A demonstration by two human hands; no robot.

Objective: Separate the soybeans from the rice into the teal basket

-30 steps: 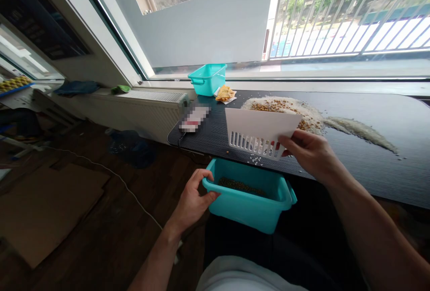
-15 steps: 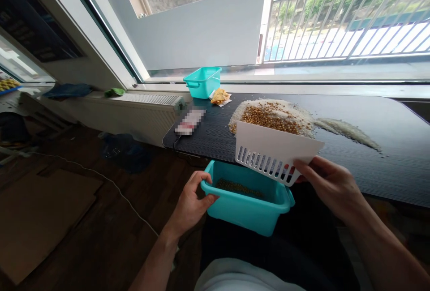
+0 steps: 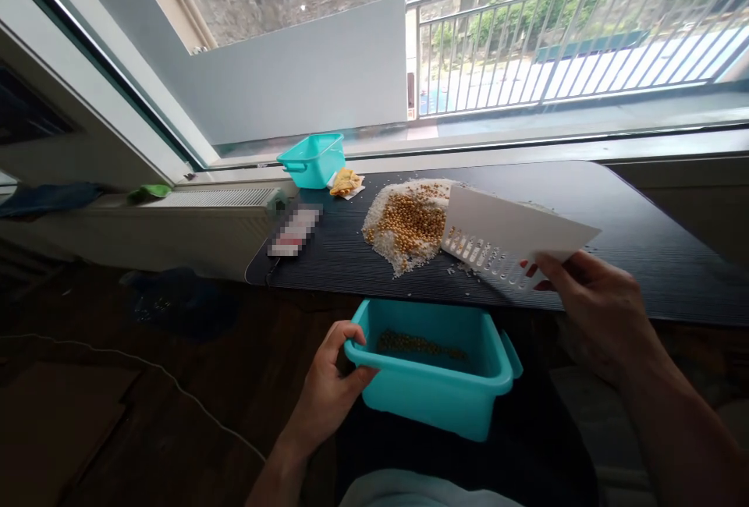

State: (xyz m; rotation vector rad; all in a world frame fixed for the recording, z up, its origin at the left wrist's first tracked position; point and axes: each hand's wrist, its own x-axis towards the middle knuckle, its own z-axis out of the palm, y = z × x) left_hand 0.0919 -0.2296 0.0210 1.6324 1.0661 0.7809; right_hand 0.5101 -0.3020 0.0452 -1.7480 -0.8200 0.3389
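My left hand [image 3: 331, 391] grips the left rim of a teal plastic bin [image 3: 445, 394] held below the table's near edge; yellow beans lie on the bin's bottom. My right hand [image 3: 591, 308] is closed on the right end of a white slotted plastic basket [image 3: 509, 242], held tilted just above the black table [image 3: 644, 234]. The basket's slotted edge sits right of a heap of white rice mixed with yellow beans [image 3: 406, 222]. A few rice grains lie under the basket.
A second teal bin [image 3: 312, 158] stands at the table's back left, next to a yellow packet [image 3: 345, 181]. A blurred flat object [image 3: 294, 228] lies near the left end. A radiator runs along the window to the left. Dark wood floor lies below.
My right hand has carried the white basket from over the lap bin back up to the table beside the heap. The view has shifted right. My left hand keeps its hold.
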